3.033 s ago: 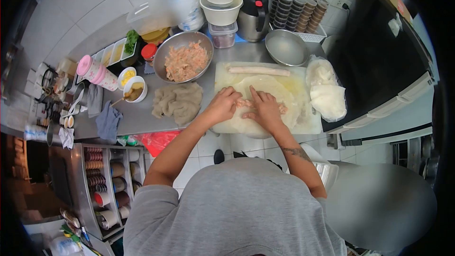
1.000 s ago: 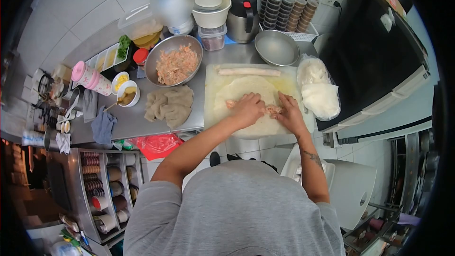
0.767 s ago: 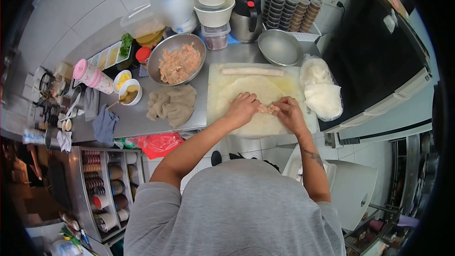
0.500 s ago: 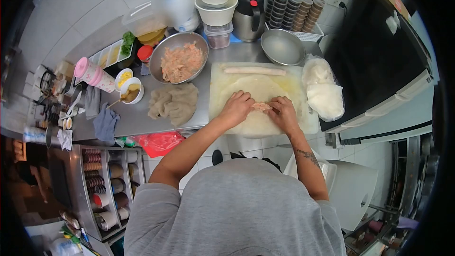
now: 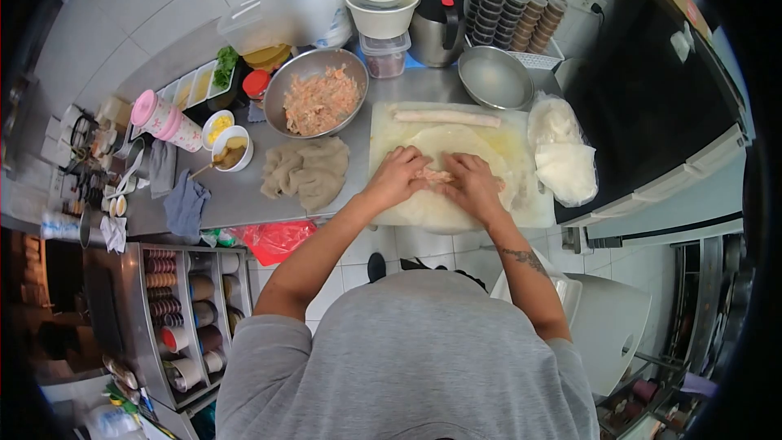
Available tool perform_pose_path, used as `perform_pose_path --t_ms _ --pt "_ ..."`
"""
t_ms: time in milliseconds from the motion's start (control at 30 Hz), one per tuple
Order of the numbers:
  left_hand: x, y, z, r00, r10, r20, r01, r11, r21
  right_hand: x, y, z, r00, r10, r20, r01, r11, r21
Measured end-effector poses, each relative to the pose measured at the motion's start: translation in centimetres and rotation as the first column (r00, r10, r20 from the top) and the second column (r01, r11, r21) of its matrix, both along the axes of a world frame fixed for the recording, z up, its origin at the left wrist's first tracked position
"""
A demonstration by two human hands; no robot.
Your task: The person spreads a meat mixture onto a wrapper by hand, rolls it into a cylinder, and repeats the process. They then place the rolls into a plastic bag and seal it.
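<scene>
Minced filling (image 5: 437,175) on wrapper (image 5: 460,141), cutting board (image 5: 536,210) beneath; left hand (image 5: 397,177), right hand (image 5: 472,183) bent against it, probably keeping strip narrow (can't tell whether pinching). Mixing bowl (image 5: 276,99) left of board, handy.

No text, label, brand, number or sign can be read. On the pink patterned tumbler (image 5: 167,121), at the bench's (image 5: 244,205) left end, only small printed shapes are seen; no lettering can be made out on them.
</scene>
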State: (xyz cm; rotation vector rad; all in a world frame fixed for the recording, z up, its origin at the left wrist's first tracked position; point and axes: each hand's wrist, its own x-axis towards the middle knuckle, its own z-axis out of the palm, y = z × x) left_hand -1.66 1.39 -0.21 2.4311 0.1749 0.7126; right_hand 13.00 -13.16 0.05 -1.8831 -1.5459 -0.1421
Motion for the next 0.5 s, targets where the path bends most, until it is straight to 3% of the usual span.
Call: perform_pose_path --t_ms 100,267,500 --pt "-0.3 1.2 -0.8 0.995 -0.050 -0.089 0.049 0.999 -0.009 -0.3 0.9 -1.2 0.995 0.089 0.038 -0.085 0.992 -0.095" --pt "-1.1 1.0 0.3 0.999 0.039 -0.036 -0.039 0.999 -0.008 -1.2 1.5 0.1 0.999 0.043 0.032 -0.040 0.996 -0.081" --pt "-1.8 2.0 -0.5 0.996 0.016 -0.084 -0.015 1.000 0.016 -2.6 2.8 -0.4 0.998 0.033 0.057 -0.025 0.991 -0.132"
